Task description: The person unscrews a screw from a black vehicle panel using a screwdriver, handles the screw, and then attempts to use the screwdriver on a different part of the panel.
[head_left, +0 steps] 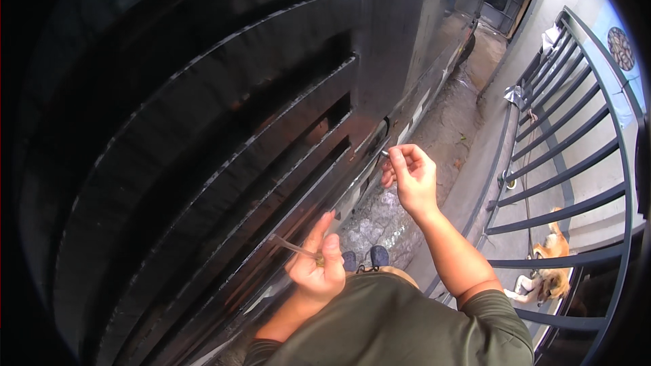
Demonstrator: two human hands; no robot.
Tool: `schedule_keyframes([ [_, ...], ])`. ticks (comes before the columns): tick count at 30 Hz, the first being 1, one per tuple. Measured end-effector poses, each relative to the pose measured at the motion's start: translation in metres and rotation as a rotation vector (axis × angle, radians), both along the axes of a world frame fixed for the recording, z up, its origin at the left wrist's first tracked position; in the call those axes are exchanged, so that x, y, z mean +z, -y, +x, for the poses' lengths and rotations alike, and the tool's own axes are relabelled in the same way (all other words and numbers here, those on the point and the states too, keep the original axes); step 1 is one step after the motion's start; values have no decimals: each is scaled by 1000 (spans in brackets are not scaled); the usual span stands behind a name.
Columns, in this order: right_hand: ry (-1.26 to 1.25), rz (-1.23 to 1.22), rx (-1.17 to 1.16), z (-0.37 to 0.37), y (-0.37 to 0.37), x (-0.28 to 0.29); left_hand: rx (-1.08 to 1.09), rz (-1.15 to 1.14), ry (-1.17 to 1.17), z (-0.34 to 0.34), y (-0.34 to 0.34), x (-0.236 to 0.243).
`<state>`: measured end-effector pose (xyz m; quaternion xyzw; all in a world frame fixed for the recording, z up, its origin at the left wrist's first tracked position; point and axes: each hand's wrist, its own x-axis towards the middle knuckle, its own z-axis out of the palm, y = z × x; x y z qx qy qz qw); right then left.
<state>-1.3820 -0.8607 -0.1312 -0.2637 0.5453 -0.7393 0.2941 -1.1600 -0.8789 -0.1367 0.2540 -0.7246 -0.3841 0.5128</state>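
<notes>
My left hand is closed on a thin, translucent tube-like thing, whose free end points up and left toward a dark slatted metal panel. Something yellowish shows at the tube's held end; its exact kind is unclear. Between the thumb and fingers of my right hand is a small grey metal piece, mostly hidden by the fingers. Its tip reaches close to the lower edge of the panel; I cannot tell whether it touches. The two hands are apart, the right one farther out.
Wet, rough concrete ground runs along the panel, with my dark shoes on it. A dark metal railing curves along the right. Behind its bars lies a tan and white dog. Cables hang on a far wall.
</notes>
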Motion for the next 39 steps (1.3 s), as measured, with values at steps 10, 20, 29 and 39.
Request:
schedule_keyframes([
  [10,-1035,-80,-313,-4,1,3,-74,305,-321,-15,-10,17],
  [20,-452,50,-34,-3,1,7,-5,61,-16,-4,-2,5],
  [29,162,84,94,-11,-7,4,-43,256,-302,-21,-11,8],
  [39,-1061,-91,-195,-9,-3,11,11,171,-251,-19,-15,20],
])
